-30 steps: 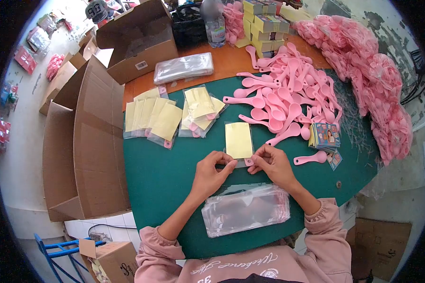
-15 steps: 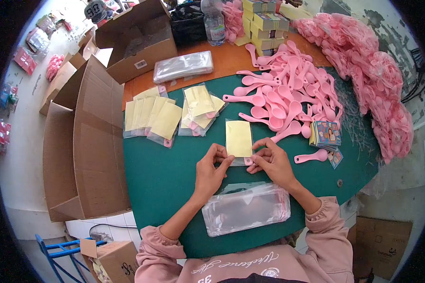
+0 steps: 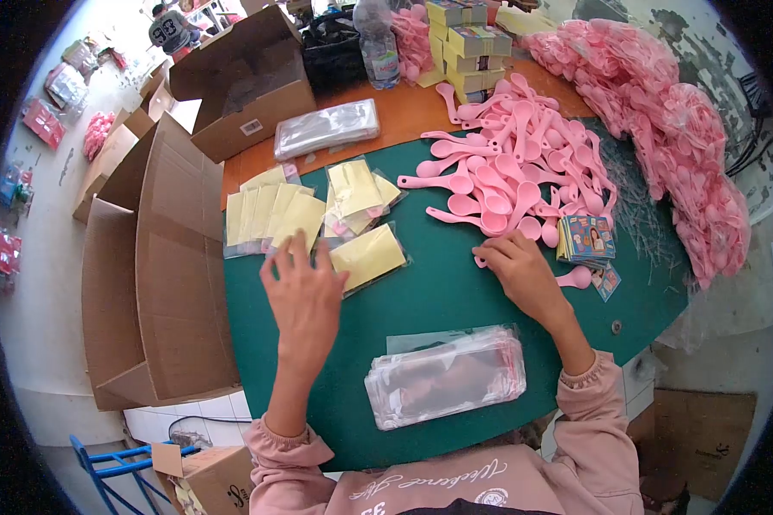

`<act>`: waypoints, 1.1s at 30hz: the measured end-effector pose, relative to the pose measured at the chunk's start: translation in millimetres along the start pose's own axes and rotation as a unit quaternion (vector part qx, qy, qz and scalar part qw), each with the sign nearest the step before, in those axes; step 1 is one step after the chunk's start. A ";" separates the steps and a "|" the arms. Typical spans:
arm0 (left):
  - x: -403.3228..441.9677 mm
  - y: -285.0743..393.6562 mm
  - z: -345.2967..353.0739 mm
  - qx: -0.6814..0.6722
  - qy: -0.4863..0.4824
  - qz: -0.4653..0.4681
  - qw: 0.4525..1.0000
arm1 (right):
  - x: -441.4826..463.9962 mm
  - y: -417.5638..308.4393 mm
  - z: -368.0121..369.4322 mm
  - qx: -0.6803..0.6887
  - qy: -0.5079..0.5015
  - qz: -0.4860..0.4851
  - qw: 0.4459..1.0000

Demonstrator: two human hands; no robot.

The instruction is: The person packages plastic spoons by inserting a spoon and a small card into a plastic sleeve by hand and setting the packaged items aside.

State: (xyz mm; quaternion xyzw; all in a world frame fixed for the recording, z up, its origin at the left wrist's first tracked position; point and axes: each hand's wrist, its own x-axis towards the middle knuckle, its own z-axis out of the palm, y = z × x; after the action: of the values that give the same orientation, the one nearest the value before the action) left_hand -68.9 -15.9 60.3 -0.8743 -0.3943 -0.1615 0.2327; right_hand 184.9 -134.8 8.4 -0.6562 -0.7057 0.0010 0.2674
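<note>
My left hand (image 3: 303, 296), fingers spread and empty, is over the left side of the green table, by the lower edge of the bagged yellow cards (image 3: 266, 210). One bagged yellow card (image 3: 369, 257) lies tilted just right of its fingers. My right hand (image 3: 524, 273) has its fingers pinched on the handle end of a pink spoon, at the lower edge of the pink spoon pile (image 3: 524, 163). Another pink spoon (image 3: 575, 276) and a stack of printed cards (image 3: 587, 238) lie to the right of that hand. Clear plastic bags (image 3: 447, 379) lie between my forearms.
Open cardboard boxes (image 3: 180, 266) stand at the left. More clear bags (image 3: 326, 129), a water bottle (image 3: 376, 47) and card stacks (image 3: 477, 51) are at the back. Bagged pink spoons (image 3: 653, 112) line the right edge. A person (image 3: 172, 33) is far back left.
The bagged card has left both hands and lies tilted farther left. My left hand has moved left and opened; my right hand has moved up and right to a spoon at the pile.
</note>
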 end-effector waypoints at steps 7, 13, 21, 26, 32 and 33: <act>-20.1 76.1 -22.5 -0.536 -0.263 0.174 0.783 | -1.6 -7.6 -5.0 0.015 0.007 0.015 1.000; -25.1 87.9 -10.7 -0.541 -0.260 0.163 0.783 | 2.0 -17.0 -16.1 0.023 0.184 0.020 0.982; -28.7 89.3 2.0 -0.559 -0.292 0.157 0.760 | -0.3 -15.3 -22.7 0.042 0.279 0.073 0.957; -16.6 79.8 -4.7 -0.616 -0.304 0.125 0.715 | -5.1 -12.6 -25.6 0.145 0.376 0.120 0.907; -7.3 68.7 -4.1 -0.616 -0.344 0.120 0.698 | -19.2 -10.7 -41.6 0.425 0.164 0.141 0.879; -5.7 67.3 -5.2 -0.616 -0.345 0.120 0.698 | -12.6 -16.7 -38.2 0.390 0.185 0.100 0.896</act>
State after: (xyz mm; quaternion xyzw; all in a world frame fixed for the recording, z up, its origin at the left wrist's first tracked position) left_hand -21.7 -61.2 43.1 -0.8567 -0.1512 -0.0263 -0.4924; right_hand 183.9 -162.1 42.3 -0.5545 -0.5171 0.1814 0.6263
